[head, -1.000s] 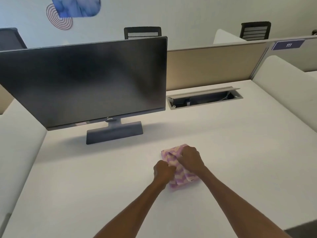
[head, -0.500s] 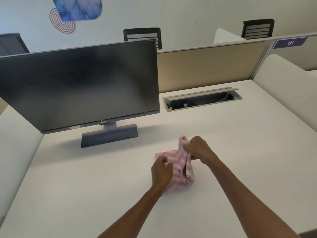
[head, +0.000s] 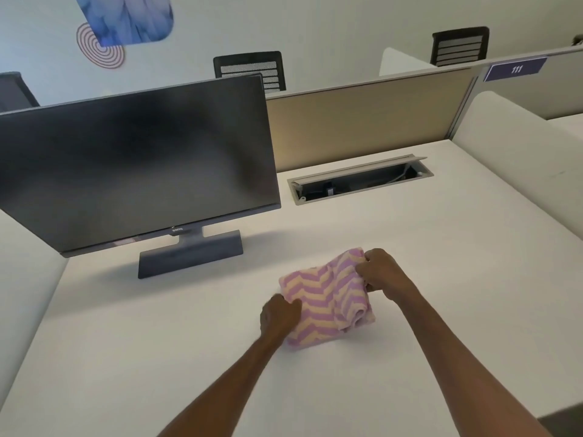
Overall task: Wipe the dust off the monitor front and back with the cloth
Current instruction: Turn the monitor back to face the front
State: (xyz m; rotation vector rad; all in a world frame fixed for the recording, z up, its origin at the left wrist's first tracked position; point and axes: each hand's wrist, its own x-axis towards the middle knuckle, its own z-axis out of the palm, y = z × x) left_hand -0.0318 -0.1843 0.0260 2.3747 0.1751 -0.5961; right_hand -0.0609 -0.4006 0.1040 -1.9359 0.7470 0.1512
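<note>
1. Left hand (head: 279, 315): its grip is closed on the near-left edge of the pink-and-cream zigzag-striped terry cloth (head: 326, 299), fingers curled into the fabric.
2. Right hand (head: 380, 272): its grip pinches the far-right corner of the cloth, holding that corner raised.
3. The cloth: partly unfolded and bunched, its lower folds resting on the white counter (head: 426, 253) between the two hands.
4. Black flat-panel monitor (head: 135, 165) with dark screen: stands upright on its grey rectangular base (head: 189, 255) at far left, apart from the cloth; its right edge ends beside the beige divider panel (head: 362, 121).
5. Open grey cable tray (head: 359, 179): recessed in the counter behind the cloth, right of the monitor.
6. Open room: bare counter surface lies between the base and the cloth, and to the right as far as the white side partition (head: 517, 152).
</note>
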